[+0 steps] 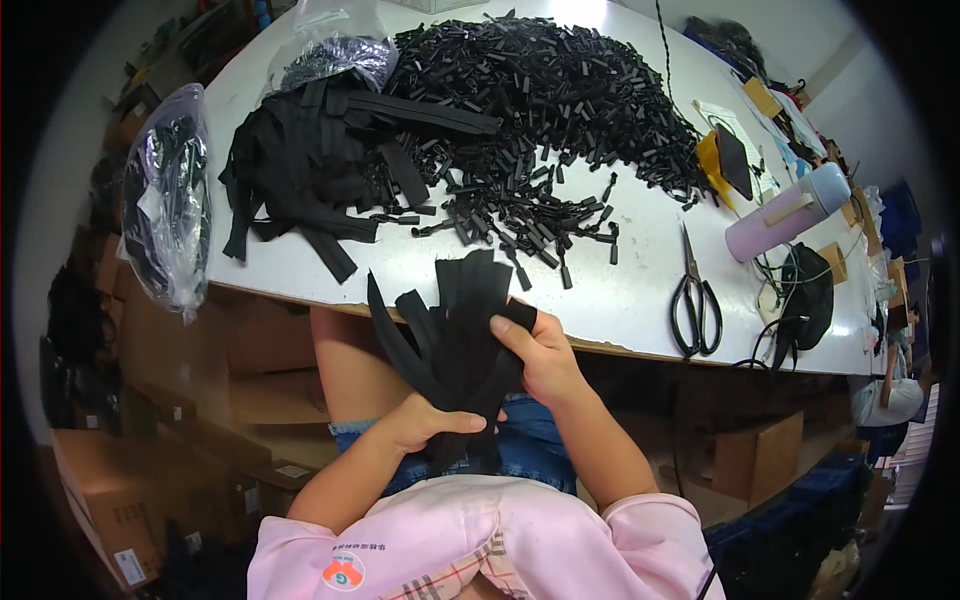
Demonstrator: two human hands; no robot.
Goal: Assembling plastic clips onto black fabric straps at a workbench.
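A fanned bundle of black fabric strips (pixel 455 325) stands upright over my lap, just in front of the white table's edge (pixel 620 345). My left hand (pixel 425 420) grips the bundle at its lower end. My right hand (pixel 540 350) clasps its right side, thumb lying across the strips. On the table behind lie a loose heap of the same black strips (pixel 310 160) and a large pile of small black plastic pieces (pixel 560 100).
Black-handled scissors (pixel 695 300) lie at the table's right, near a lilac bottle (pixel 785 210) and a black pouch (pixel 805 295). A clear bag of black parts (pixel 170 200) hangs off the left edge; another bag (pixel 335 50) lies behind. Cardboard boxes (pixel 110 510) stand below.
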